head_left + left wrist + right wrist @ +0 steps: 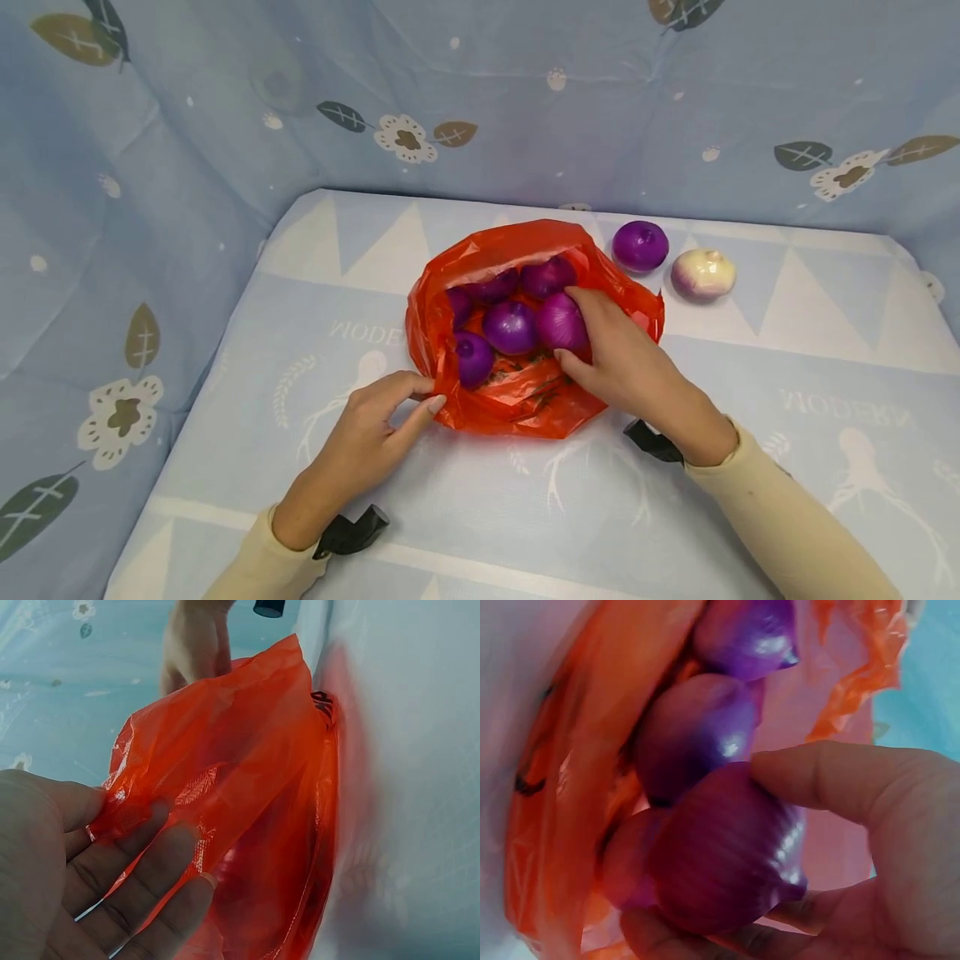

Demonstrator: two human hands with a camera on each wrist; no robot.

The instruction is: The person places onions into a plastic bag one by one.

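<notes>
A red plastic bag (517,412) lies with its mouth spread toward the head camera, several purple onions (510,327) inside. In the bag's opening my right hand (626,354) grips a striped purple onion (724,851), thumb on one side and fingers on the other. My left hand (375,429) pinches the near left rim of the bag between thumb and fingers. The left wrist view has this hand's fingers (161,859) spread along the red plastic, with the thumb against the edge.
Behind the bag to the right sit a dark purple onion (640,247) and a pale white-and-purple onion (703,276). A patterned light blue cloth (787,333) covers the table. Blue floral fabric (525,100) hangs behind and at the sides.
</notes>
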